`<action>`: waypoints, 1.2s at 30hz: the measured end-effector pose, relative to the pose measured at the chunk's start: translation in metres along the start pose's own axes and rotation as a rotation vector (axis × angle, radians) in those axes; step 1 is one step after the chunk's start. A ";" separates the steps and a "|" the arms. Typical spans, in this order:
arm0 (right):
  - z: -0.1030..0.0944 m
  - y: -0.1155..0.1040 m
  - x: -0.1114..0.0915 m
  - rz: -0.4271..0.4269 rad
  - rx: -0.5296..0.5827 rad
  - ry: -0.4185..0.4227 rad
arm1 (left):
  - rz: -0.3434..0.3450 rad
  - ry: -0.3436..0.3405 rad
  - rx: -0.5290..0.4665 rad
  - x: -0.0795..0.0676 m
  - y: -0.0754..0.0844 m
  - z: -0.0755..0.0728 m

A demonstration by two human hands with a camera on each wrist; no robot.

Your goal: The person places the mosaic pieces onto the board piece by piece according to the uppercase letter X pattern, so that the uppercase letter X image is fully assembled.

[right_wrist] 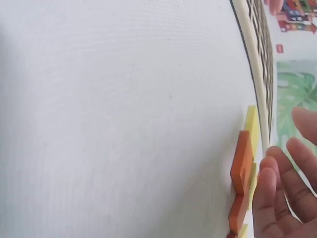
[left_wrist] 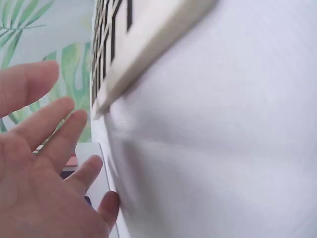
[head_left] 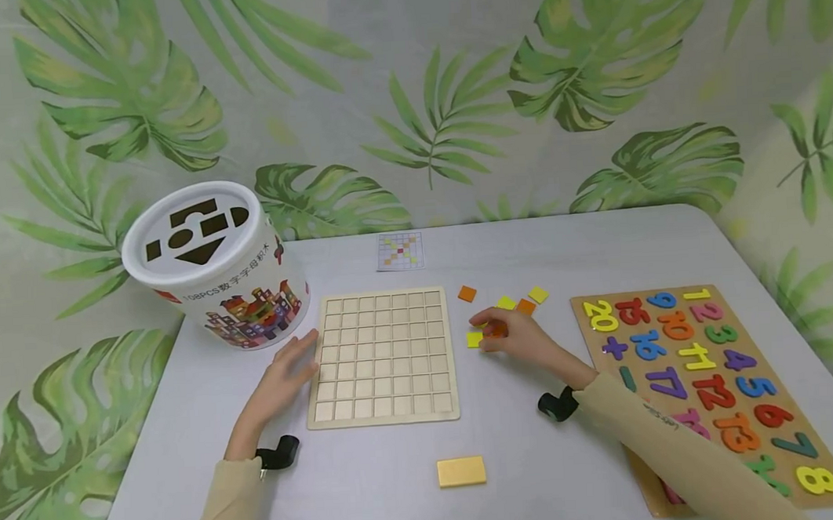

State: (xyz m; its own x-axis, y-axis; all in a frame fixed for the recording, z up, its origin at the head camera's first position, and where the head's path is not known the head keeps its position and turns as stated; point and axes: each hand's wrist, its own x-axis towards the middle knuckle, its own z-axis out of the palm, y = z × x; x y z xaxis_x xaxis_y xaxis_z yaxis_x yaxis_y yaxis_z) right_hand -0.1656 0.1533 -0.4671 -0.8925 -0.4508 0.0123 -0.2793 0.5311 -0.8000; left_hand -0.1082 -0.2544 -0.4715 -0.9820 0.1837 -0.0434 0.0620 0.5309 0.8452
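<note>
My left hand [head_left: 285, 381] lies at the left edge of a pale wooden grid board [head_left: 385, 357], fingers spread. The left wrist view shows the left palm and fingers [left_wrist: 54, 144] beside the board's rim, holding nothing. My right hand [head_left: 520, 339] is over a loose group of square tiles, right of the board. A yellow tile [head_left: 474, 339] shows beside its fingertips, with an orange tile [head_left: 496, 330] partly under the fingers. In the right wrist view the slightly bent fingers [right_wrist: 267, 193] are near orange tiles [right_wrist: 241, 161], and no tile shows between them.
A small patterned card [head_left: 399, 251] lies behind the board. At the back left stands a white-lidded block bucket [head_left: 241, 293]. A number puzzle board [head_left: 681, 317] is on the right, partly under the right sleeve. A gold-coloured block [head_left: 461, 471] sits near the front.
</note>
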 end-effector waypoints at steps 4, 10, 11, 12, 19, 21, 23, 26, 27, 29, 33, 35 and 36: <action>0.009 -0.001 0.004 0.038 -0.047 0.004 | 0.023 -0.041 0.052 -0.001 -0.007 0.002; 0.014 -0.001 0.007 0.046 -0.113 0.013 | 0.036 -0.078 0.094 -0.002 -0.011 0.003; 0.015 -0.001 0.007 0.040 -0.127 0.014 | 0.041 -0.081 0.096 -0.002 -0.011 0.003; 0.015 -0.001 0.008 0.037 -0.143 0.013 | 0.044 -0.084 0.098 -0.002 -0.011 0.003; 0.015 -0.008 0.012 0.035 -0.204 0.006 | 0.057 -0.087 0.109 -0.002 -0.012 0.003; 0.015 -0.012 0.015 0.028 -0.183 0.007 | 0.054 -0.085 0.113 -0.002 -0.011 0.004; 0.016 -0.015 0.020 0.002 -0.152 0.013 | 0.050 -0.082 0.119 -0.002 -0.011 0.005; 0.021 -0.024 0.031 -0.058 -0.100 0.018 | 0.045 -0.077 0.127 -0.002 -0.009 0.005; 0.024 -0.027 0.036 -0.077 -0.079 0.017 | 0.044 -0.076 0.130 -0.002 -0.009 0.005; 0.031 -0.034 0.047 -0.111 -0.047 0.009 | 0.044 -0.076 0.133 -0.003 -0.008 0.006; 0.050 -0.051 0.072 -0.147 -0.024 -0.035 | 0.061 -0.076 0.131 -0.003 -0.008 0.006; 0.061 -0.060 0.085 -0.152 -0.026 -0.060 | 0.071 -0.074 0.126 -0.003 -0.009 0.006; 0.067 -0.064 0.091 -0.151 -0.027 -0.070 | 0.074 -0.071 0.125 -0.003 -0.009 0.006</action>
State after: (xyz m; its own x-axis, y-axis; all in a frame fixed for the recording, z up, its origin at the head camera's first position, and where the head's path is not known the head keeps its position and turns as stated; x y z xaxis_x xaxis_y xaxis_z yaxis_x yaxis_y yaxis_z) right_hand -0.2057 0.0302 -0.4546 -0.8128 -0.5757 0.0886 -0.4187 0.4717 -0.7760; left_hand -0.1046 -0.2551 -0.4822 -0.9591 0.2818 -0.0251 0.1595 0.6119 0.7747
